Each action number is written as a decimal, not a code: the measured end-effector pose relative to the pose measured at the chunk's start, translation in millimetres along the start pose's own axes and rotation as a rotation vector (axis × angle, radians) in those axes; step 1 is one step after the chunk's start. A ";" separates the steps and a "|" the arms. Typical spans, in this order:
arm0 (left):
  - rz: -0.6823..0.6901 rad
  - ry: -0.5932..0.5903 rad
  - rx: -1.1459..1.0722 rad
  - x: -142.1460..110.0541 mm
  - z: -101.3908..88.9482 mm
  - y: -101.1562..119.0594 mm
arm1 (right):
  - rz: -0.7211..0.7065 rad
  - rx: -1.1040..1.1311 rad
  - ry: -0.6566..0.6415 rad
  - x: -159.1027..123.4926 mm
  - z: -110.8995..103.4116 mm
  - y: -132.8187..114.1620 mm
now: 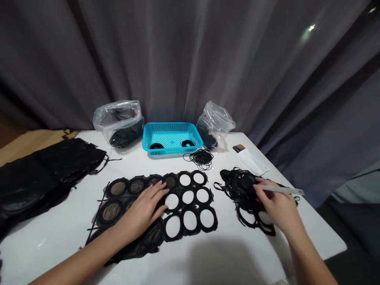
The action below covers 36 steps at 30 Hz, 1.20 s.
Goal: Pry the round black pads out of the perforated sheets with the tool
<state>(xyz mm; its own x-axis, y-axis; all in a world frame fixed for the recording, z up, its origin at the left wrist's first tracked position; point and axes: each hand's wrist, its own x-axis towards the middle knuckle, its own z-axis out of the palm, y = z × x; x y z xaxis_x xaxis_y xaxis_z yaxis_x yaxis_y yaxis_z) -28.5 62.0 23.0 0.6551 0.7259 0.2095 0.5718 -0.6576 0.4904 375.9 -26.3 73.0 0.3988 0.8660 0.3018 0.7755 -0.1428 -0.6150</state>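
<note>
A black rubber sheet [190,186] of round frames lies in the middle of the white table [225,257]; several of its circles are punched out, others still hold dark mesh discs. My left hand [145,208] rests flat on the sheet, fingers stretched out. My right hand [274,202] grips a thin white blade-like tool [285,190] and reaches over a heap of black scrap trimmings [242,186] at the right, fingertips on a black disc there.
A turquoise basket [172,136] at the back holds two black discs. Clear plastic bags [120,122] [214,123] flank it. Loose black rings [201,158] lie before it. A stack of black sheets [44,170] fills the left. A paper slip [252,160] lies right. Grey curtain behind.
</note>
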 end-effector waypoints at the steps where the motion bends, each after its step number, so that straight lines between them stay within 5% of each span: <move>1: 0.036 -0.013 0.065 -8.0 2.5 -5.9 | -0.059 -0.024 0.026 2.7 1.4 -2.9; 4: 0.103 -0.024 0.175 -16.7 8.4 -12.7 | -0.126 0.197 -0.115 11.3 33.9 -40.3; 8: 0.112 -0.014 0.236 -13.3 10.2 -5.9 | -0.106 0.595 -0.591 19.5 111.3 -106.3; 13: 0.063 -0.017 0.297 -16.2 13.5 0.0 | -0.228 0.617 -0.798 23.7 173.1 -136.1; 18: 0.046 -0.020 0.309 -18.4 17.6 -0.1 | -0.363 0.517 -0.786 25.7 181.9 -130.9; 36: 0.037 -0.013 0.243 -17.0 18.5 -0.5 | -0.386 0.505 -0.793 23.6 183.9 -127.0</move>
<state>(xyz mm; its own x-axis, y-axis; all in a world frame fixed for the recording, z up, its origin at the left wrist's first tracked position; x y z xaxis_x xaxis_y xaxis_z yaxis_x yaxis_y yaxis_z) -30.8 46.2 3.5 0.6832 0.6989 0.2116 0.6484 -0.7139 0.2645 196.8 100.4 24.2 -0.4169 0.9047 0.0877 0.4117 0.2740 -0.8691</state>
